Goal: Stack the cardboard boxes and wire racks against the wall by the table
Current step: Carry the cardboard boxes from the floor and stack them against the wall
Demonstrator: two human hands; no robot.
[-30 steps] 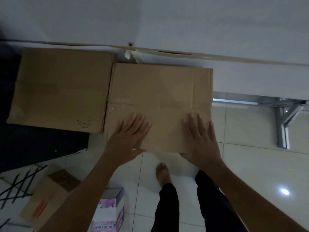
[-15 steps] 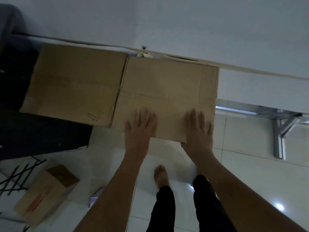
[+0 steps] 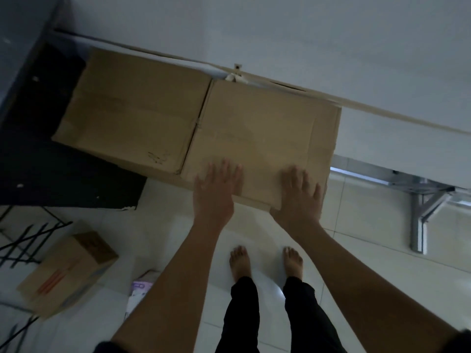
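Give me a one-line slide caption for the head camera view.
Both hands, left and right, press flat on a cardboard box standing at the wall beside a second box.

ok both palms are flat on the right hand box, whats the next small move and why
Probably lift both hands away: the right box already sits by the wall beside the left box. Left hand and right hand only press flat; a small box waits on the floor.
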